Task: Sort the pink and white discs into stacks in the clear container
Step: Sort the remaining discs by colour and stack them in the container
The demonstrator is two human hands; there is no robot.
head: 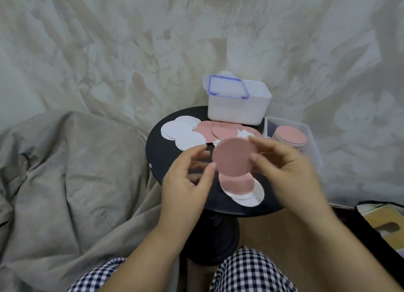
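Above a small round black table [166, 151] I hold up a pink disc [232, 157]. My left hand [188, 178] pinches its left edge and my right hand [286, 167] pinches its right edge. Below the disc a small pile of pink and white discs [240, 189] lies on the table. White discs [181, 132] spread over the table's far left, loose pink discs [216, 129] lie at the far middle. The clear container [314, 147] stands at the table's right edge and holds a stack of discs with a pink one on top [289, 136].
A white tub [238, 110] with a blue-rimmed clear lid [227, 87] leaning in it stands at the back of the table. Crumpled beige cloth [76, 160] covers the left and back. My checkered trouser legs [251, 274] are below; a dark bag [382, 221] sits at the right.
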